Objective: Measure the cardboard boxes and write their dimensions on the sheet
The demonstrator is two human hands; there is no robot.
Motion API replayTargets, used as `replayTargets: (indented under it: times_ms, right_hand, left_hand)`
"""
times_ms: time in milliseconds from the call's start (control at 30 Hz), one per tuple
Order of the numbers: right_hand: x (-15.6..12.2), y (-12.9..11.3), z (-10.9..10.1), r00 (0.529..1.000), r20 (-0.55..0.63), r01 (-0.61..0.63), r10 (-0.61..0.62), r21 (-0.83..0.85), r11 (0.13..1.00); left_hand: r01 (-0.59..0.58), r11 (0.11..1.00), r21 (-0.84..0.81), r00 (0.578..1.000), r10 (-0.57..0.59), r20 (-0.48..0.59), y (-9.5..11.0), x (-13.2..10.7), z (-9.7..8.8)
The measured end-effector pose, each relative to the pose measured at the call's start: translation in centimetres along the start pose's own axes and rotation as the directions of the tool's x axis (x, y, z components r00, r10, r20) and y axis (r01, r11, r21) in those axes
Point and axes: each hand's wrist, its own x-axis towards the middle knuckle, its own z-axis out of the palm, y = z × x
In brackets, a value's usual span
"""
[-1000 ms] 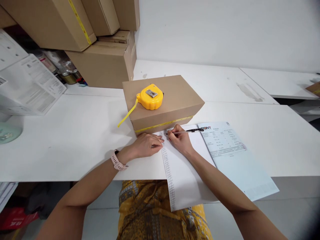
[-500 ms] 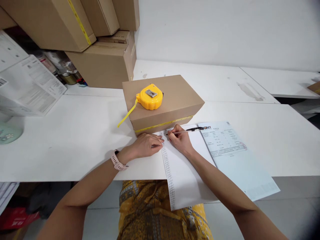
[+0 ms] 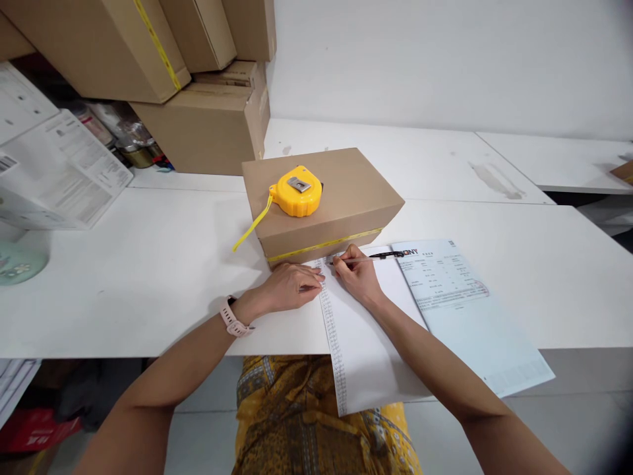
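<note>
In the head view my right hand [image 3: 357, 274] grips a pen [image 3: 376, 256], its tip on a white sheet of paper [image 3: 376, 356] near the top left. A column of handwriting runs down that sheet's left edge. My left hand [image 3: 291, 286] lies on the table with loosely bent fingers, the fingertips touching the sheet's written edge. Just beyond both hands stands a cardboard box [image 3: 336, 191] with a yellow strip along its front. On top of it rests a yellow tape measure [image 3: 298, 192] with a yellow strap. A printed pale blue sheet [image 3: 475, 330] lies to the right.
Several cardboard boxes [image 3: 198, 125] are stacked at the back left against the wall. A white printed carton [image 3: 64, 171] stands at the left, with a pale green object [image 3: 22, 262] in front. The papers overhang the front edge of the white table [image 3: 148, 284].
My right hand and the pen have shifted very slightly to the right along the paper. My left hand, the box and the tape measure stay where they were.
</note>
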Motion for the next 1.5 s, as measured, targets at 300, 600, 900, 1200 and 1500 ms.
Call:
replayTargets:
  times_ms: [300, 600, 900, 1200, 1500]
  right_hand:
    - [0.04, 0.12, 0.00, 1.000, 0.004, -0.019, 0.019, 0.023, 1.000]
    - [0.12, 0.17, -0.03, 1.000, -0.002, -0.017, 0.017, 0.008, 1.000]
    - [0.19, 0.28, -0.11, 1.000, -0.016, -0.018, 0.018, 0.014, 1.000]
    - [0.14, 0.12, -0.14, 1.000, -0.009, -0.022, 0.022, 0.003, 1.000]
    - [0.08, 0.08, -0.03, 1.000, -0.010, -0.021, 0.021, 0.021, 1.000]
  left_hand:
    - [-0.004, 1.000, 0.006, 1.000, 0.004, -0.013, -0.07, -0.01, 0.10]
    - [-0.015, 1.000, 0.019, 1.000, 0.016, -0.021, -0.21, -0.04, 0.19]
    - [-0.022, 0.999, 0.024, 0.999, 0.022, -0.030, -0.06, 0.01, 0.14]
    - [-0.006, 1.000, 0.019, 1.000, 0.006, -0.027, -0.06, -0.01, 0.20]
    - [-0.026, 1.000, 0.013, 0.999, 0.027, -0.042, -0.18, -0.03, 0.24]
